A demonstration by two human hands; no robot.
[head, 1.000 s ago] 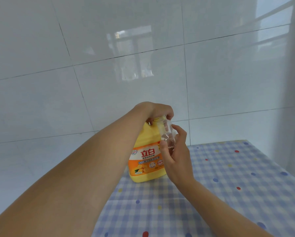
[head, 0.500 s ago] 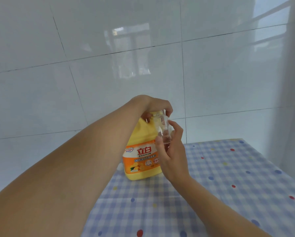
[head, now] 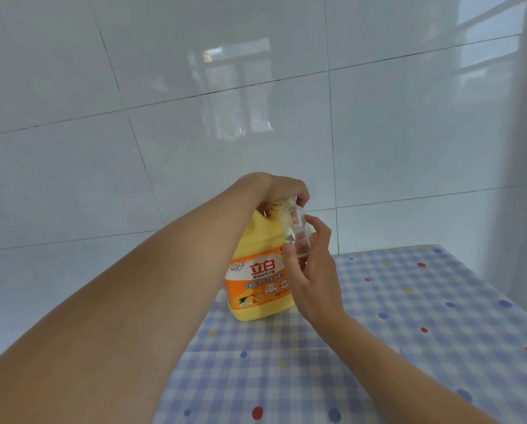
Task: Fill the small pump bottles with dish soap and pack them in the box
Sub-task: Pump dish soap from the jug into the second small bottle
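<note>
The checked cloth [head: 409,347] with its coloured dots covers the table nearest me, running off toward 3 o'clock. Over it, a bare forearm comes in from 5 o'clock, and the right hand [head: 311,280] at its end grasps a clear little bottle [head: 297,234], thumb on the near side and fingers wrapped round the far side. The bottle is held off the cloth, tilted, with its mouth at 11 o'clock right against the top of the jug [head: 256,240]. This yellow jug stands on the cloth just behind the right hand, at 9 o'clock of it, and its orange label [head: 256,280] faces me. The other arm reaches in from 8 o'clock, and the left hand [head: 282,191] is curled down over the jug's top, gripping it, fingertips just above the bottle's mouth. I cannot tell whether soap is flowing. Behind everything is a glossy white tiled wall [head: 164,117].
</note>
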